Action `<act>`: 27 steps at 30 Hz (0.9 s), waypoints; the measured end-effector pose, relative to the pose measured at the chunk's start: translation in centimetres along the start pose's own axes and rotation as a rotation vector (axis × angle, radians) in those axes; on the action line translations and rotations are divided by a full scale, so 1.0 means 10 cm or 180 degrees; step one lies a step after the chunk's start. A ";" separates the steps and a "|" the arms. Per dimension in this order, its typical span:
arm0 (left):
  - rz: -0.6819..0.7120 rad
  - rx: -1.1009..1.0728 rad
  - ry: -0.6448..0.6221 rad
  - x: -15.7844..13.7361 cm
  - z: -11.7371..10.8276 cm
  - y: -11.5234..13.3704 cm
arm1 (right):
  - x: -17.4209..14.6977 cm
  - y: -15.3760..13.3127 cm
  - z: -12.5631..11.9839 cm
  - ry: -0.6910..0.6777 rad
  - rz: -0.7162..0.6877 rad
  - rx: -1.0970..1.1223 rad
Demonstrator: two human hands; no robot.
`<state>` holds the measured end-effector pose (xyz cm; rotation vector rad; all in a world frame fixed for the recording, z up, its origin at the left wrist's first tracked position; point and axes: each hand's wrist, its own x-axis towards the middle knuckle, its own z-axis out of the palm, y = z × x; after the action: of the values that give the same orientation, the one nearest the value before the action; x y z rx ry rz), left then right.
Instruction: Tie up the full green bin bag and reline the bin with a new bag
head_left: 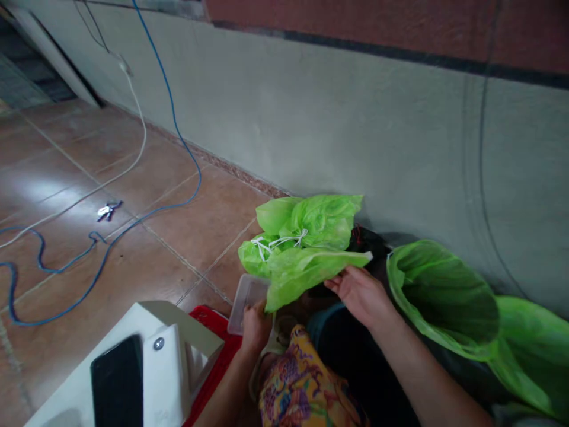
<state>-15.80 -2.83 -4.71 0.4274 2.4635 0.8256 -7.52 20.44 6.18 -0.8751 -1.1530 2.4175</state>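
Note:
A thin, bright green bag [306,274] is stretched between my two hands, low in the middle of the head view. My left hand [256,326] is closed on its lower left corner. The fingers of my right hand [359,293] grip the bag's right end, near its pale edge. Just behind lie more green bags [326,216] with white drawstrings [303,236] tied in bows. A clear plastic box [242,301] sits beside my left hand, partly hidden by it. Patterned yellow cloth [296,382] shows below my hands.
At right, a large green bag [444,296] stands with its mouth wide, beside more green material [533,350]. A white machine [164,311] carries a black phone [118,379]; red cloth [222,347] lies beside it. Keys [108,210] and a blue cable [95,284] lie on the tiles.

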 end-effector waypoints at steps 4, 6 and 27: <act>0.0509 -0.0072 0.0136 -0.08 -0.16 0.20 | -0.33 -0.57 -0.31 0.0393 -0.0659 -0.0560; 0.0701 -0.0109 0.0335 -0.13 -0.28 0.32 | -0.55 -0.84 -0.45 0.0690 -0.0945 -0.0717; 0.1735 -0.0936 0.0212 -1.44 -0.90 2.03 | -2.34 -1.09 -1.15 0.0818 -0.1715 0.0301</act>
<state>-6.22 2.18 19.49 0.9935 2.2514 1.4138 18.06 21.74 18.18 -0.7070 -1.0090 1.8485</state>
